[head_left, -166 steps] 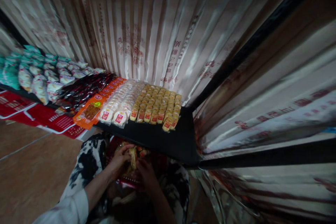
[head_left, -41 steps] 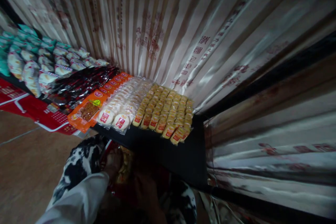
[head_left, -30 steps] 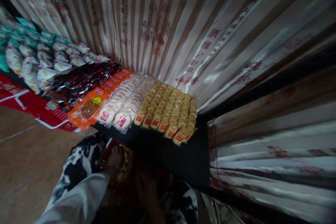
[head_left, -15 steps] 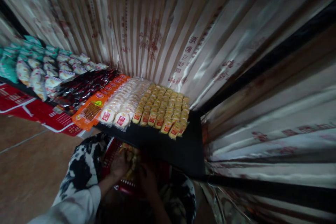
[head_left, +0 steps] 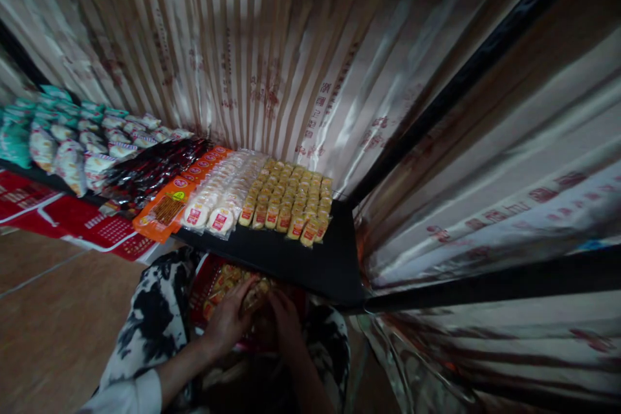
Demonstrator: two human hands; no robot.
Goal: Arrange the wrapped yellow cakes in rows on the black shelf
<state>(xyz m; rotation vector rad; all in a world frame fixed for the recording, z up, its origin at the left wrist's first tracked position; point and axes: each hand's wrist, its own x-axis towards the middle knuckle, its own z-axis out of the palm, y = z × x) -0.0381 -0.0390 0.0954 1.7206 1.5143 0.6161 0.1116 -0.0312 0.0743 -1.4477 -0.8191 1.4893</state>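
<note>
Since half a second ago, both hands have been drawn closer together over the red box (head_left: 204, 284) on the lap, just below the black shelf (head_left: 310, 259). The left hand (head_left: 228, 323) is curled around a few small yellow snack packs (head_left: 255, 291), while the right hand (head_left: 286, 320) is bent against the same bunch; its grip cannot be told in the dim light. Which way the packs' long axis points cannot be made out.
</note>
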